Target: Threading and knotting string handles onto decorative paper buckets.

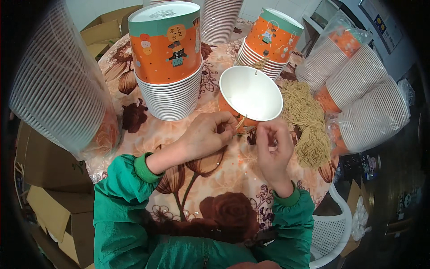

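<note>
A paper bucket (251, 92) with a white inside and an orange printed outside stands on the table in front of me, its mouth tipped toward me. A short piece of tan twine (242, 121) passes through its near rim, and another bit of twine (259, 65) shows at the far rim. My left hand (207, 135) pinches the twine beside the near rim. Just right of that rim, my right hand (275, 150) has its fingertips pressed together; whatever they hold is too small to make out. A loose skein of tan twine (309, 130) lies to the right.
Tall stacks of paper buckets stand at the back left (168, 96) and back right (264, 49). Plastic-wrapped stacks line the left (58, 85) and right (371, 112) sides. A flowered cloth (197, 179) covers the table. Cardboard boxes (58, 206) and a white chair (333, 228) flank me.
</note>
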Motion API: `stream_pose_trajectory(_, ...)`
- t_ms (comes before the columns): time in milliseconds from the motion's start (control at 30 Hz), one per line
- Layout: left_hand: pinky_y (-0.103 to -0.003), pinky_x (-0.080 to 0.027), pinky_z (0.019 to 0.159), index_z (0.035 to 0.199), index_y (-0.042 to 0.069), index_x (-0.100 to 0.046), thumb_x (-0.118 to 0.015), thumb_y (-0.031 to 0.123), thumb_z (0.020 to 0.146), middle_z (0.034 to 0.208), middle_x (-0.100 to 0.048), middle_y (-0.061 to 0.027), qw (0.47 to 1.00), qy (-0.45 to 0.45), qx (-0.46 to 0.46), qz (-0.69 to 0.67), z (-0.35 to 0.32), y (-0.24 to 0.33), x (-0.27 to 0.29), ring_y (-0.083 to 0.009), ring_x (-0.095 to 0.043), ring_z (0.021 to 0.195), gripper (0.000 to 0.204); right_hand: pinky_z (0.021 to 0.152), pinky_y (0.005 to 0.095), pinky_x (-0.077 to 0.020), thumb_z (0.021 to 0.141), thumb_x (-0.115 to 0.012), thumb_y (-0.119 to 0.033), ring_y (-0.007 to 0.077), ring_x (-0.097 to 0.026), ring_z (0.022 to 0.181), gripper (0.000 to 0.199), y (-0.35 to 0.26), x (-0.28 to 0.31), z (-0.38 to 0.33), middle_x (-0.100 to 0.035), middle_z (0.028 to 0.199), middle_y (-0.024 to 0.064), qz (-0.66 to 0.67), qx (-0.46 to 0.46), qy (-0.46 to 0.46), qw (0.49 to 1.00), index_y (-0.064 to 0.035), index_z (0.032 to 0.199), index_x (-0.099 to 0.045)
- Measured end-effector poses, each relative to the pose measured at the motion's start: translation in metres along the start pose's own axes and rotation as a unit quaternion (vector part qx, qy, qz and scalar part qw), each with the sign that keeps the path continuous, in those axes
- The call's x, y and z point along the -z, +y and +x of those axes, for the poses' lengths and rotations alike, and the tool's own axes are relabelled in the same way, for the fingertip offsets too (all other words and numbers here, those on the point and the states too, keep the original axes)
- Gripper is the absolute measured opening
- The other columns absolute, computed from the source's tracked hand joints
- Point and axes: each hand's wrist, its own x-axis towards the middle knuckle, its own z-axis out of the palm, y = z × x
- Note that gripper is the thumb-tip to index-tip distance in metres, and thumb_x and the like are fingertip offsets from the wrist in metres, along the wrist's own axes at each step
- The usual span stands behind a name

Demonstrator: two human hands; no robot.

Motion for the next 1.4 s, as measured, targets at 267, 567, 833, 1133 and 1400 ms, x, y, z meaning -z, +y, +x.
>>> stream_pose_trajectory(267, -0.043, -0.049, 0.060, 0.089, 0.001, -0.067, -0.064, 0.019, 0.092, 0.076, -0.066, -0.0170, 0.997, 0.037, -0.012, 0.068, -0.015, 0.009, -0.011, -0.0320, -0.065, 0.064, 0.018, 0.055, 0.0183, -0.0362, 0.101, -0.063, -0.007, 0.0014, -0.048, 0.063, 0.015, 0.003, -0.021, -0.014, -0.058, 0.075, -0.0048, 0.296, -0.276, -0.080, 0.911, 0.0014, 0.111, -0.069)
stream_pose_trajectory(567, -0.036, -0.050, 0.059, 0.093, -0.001, -0.068, -0.065, 0.006, 0.090, 0.080, -0.067, -0.0148, 0.987, 0.043, -0.080, 0.134, -0.017, 0.006, -0.016, -0.0264, -0.065, 0.065, 0.009, 0.050, 0.0189, -0.0289, 0.098, -0.065, -0.006, 0.0021, -0.044, 0.057, 0.011, -0.005, -0.022, -0.008, -0.056, 0.070, -0.0049, 0.420, -0.418, -0.035, 0.805, 0.0001, 0.104, -0.071)
stream_pose_trajectory(833, -0.041, -0.051, 0.059, 0.090, 0.000, -0.066, -0.066, 0.005, 0.086, 0.081, -0.066, -0.0162, 0.977, 0.072, -0.131, 0.154, -0.016, 0.007, -0.018, -0.0351, -0.066, 0.067, 0.007, 0.043, 0.0201, -0.0226, 0.096, -0.066, -0.009, 0.0025, -0.036, 0.050, 0.011, -0.013, -0.022, -0.003, -0.045, 0.062, -0.0052, 0.496, -0.480, -0.025, 0.723, -0.0005, 0.103, -0.070)
stream_pose_trajectory(1133, -0.046, -0.049, 0.057, 0.083, 0.001, -0.059, -0.065, 0.006, 0.084, 0.077, -0.061, -0.0153, 0.961, 0.073, -0.196, 0.180, -0.022, 0.018, -0.020, -0.0355, -0.064, 0.067, 0.007, 0.045, 0.0216, -0.0252, 0.094, -0.067, -0.008, 0.0037, -0.034, 0.049, 0.008, -0.015, -0.022, -0.002, -0.042, 0.060, -0.0056, 0.510, -0.489, -0.004, 0.708, -0.0019, 0.099, -0.069)
stream_pose_trajectory(1400, -0.046, -0.049, 0.056, 0.081, 0.002, -0.057, -0.063, 0.007, 0.086, 0.074, -0.061, -0.0148, 0.962, 0.065, -0.195, 0.178, -0.022, 0.014, -0.023, -0.0360, -0.064, 0.066, 0.010, 0.045, 0.0221, -0.0250, 0.093, -0.068, -0.007, 0.0038, -0.034, 0.049, 0.007, -0.007, -0.020, -0.001, -0.042, 0.059, -0.0050, 0.521, -0.493, -0.005, 0.696, -0.0022, 0.098, -0.069)
